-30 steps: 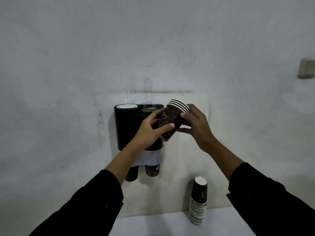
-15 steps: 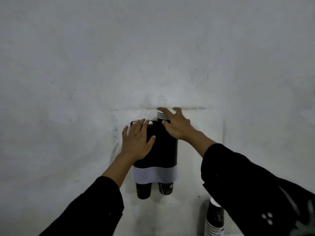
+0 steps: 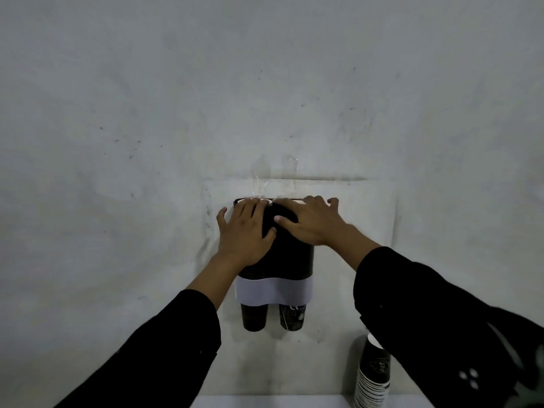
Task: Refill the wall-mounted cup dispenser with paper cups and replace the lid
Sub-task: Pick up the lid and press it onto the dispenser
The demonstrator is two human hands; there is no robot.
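The wall-mounted dispenser (image 3: 276,254) was pressed by both hands: the left hand (image 3: 244,231) was laid flat and released on its left tube, the right hand (image 3: 309,222) likewise spread over the right top. Even downward pressure would probably be wanted to seat the cups (image 3: 290,318).

The person is wearing a black long-sleeved top. The left sleeve (image 3: 164,348) is reaching to just short of the wrist, leaving the lower forearm and the left hand (image 3: 245,231) bare. The right sleeve (image 3: 426,313) is ending with a loose, wide cuff, also short of the wrist, so the right hand (image 3: 312,222) is showing uncovered. Both hands are wearing no gloves, rings or watch that can be made out. Near the lower right edge, the right sleeve is carrying a small white marking (image 3: 468,378) made of a few rounded dots clustered together, with a paler patch showing at the very edge beside it.
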